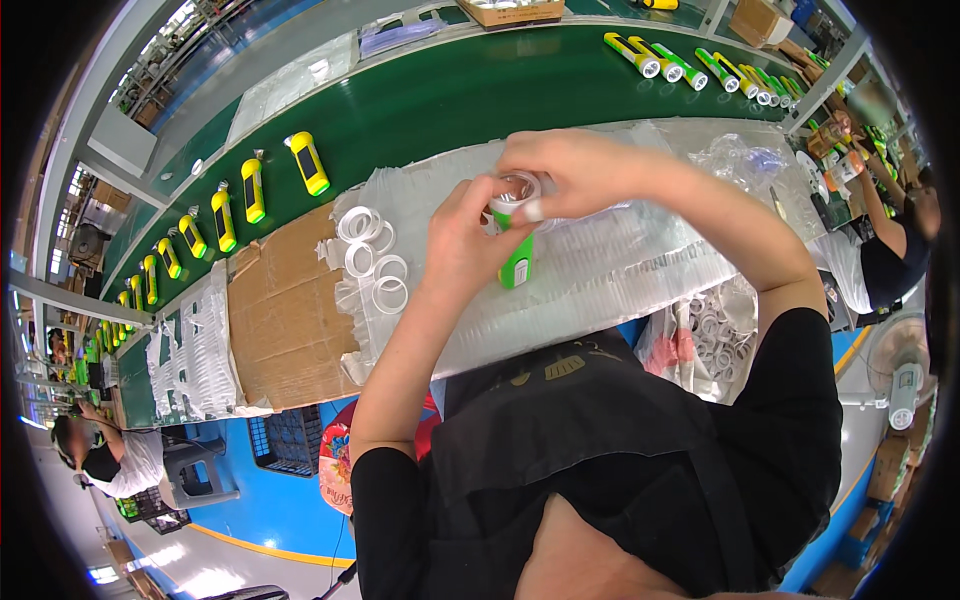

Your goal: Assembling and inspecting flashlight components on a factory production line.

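Observation:
My left hand (466, 235) is wrapped round a green and white flashlight (516, 265), which stands tilted above the padded worktop with its head up. At the top of the flashlight sits a pale, see-through ring (520, 182). The fingers of my right hand (565, 172) are closed on this ring from the far side and the right, with the thumb against its near edge. My fingers partly hide the flashlight's head. Several loose white rings (389, 294) lie on the plastic sheeting to the left of my left forearm.
Beyond the worktop runs a green conveyor belt (430, 110). A row of yellow flashlights (309, 165) lies on it at left, more flashlights (640, 55) at far right. A bag of rings (722, 335) is by my right elbow. Brown cardboard (285, 305) covers the left worktop. Co-workers sit on both sides.

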Available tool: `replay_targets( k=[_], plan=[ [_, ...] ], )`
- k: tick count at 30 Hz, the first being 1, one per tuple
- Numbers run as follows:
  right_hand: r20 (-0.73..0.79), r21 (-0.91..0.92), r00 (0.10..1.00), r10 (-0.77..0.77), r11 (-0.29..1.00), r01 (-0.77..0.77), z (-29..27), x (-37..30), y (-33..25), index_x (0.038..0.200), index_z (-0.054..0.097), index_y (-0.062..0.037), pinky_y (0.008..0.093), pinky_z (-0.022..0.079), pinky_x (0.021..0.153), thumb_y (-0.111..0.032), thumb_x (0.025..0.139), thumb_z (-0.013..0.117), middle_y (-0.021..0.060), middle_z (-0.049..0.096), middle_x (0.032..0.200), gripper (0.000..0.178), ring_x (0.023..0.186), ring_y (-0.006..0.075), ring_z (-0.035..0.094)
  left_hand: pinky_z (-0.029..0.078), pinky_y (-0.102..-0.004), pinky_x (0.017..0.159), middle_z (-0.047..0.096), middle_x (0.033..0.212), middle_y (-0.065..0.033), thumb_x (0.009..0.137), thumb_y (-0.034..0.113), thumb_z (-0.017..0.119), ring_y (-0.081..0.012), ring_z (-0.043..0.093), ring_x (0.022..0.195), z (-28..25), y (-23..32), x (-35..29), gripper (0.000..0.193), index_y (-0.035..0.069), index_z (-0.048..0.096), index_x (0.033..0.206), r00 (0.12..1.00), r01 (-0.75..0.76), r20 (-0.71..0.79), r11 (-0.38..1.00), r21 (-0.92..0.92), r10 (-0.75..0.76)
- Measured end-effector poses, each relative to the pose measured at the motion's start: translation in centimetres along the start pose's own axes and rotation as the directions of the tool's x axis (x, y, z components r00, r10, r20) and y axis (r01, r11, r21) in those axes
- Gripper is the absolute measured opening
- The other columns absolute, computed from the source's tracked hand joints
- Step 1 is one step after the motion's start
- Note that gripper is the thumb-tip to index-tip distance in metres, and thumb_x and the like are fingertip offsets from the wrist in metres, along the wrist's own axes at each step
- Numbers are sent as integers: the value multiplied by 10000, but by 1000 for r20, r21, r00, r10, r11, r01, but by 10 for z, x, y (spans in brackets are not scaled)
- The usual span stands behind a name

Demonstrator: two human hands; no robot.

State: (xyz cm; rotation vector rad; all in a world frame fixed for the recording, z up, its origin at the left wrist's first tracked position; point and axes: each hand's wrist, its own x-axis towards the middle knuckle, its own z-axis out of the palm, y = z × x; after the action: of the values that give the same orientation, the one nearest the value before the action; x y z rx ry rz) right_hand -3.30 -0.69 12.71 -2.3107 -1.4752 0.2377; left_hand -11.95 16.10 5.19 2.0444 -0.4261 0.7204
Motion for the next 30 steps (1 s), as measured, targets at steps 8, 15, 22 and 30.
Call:
replay_targets(
  k=[8, 15, 22, 30],
  plan=[
    [-176, 30, 984, 12, 1000, -7, 5, -7, 2, 916, 596, -19, 361, 472, 619, -397, 701, 802, 97, 603, 860, 481, 763, 236, 610, 513, -340, 585, 659, 869, -51, 657, 147, 854, -217, 647, 717, 1, -1, 1, 394, 118, 596, 954, 998, -55, 23, 998, -17, 55],
    [-238, -5, 970, 42, 999, -45, 2, -6, -14, 899, 564, -36, 330, 443, 547, -313, 694, 829, 76, 574, 752, 434, 628, 206, 565, 522, -305, 749, 677, 1092, -82, 653, 89, 854, -195, 655, 862, -11, -8, -1, 592, 90, 563, 1169, 991, -53, 119, 998, -18, 54],
    [-467, 282, 871, -154, 907, 312, -14, -29, -30, 1061, 555, -46, 271, 438, 535, -189, 777, 748, 48, 599, 851, 372, 656, 123, 573, 528, -335, 743, 628, 1131, -184, 766, 346, 815, -232, 656, 920, -48, 8, -11, 1082, 111, 77, 1522, 665, 666, 744, 503, -551, -65],
    [-596, 365, 761, 256, 931, -27, 68, 63, 76, 1052, 579, -123, 408, 496, 669, -319, 974, 430, 136, 657, 853, 258, 775, 356, 653, 524, -383, 836, 657, 1113, -211, 752, 332, 724, -331, 666, 982, -26, -70, 51, 676, 69, 489, 1328, 827, 394, 421, 918, 41, -373]
  ],
)
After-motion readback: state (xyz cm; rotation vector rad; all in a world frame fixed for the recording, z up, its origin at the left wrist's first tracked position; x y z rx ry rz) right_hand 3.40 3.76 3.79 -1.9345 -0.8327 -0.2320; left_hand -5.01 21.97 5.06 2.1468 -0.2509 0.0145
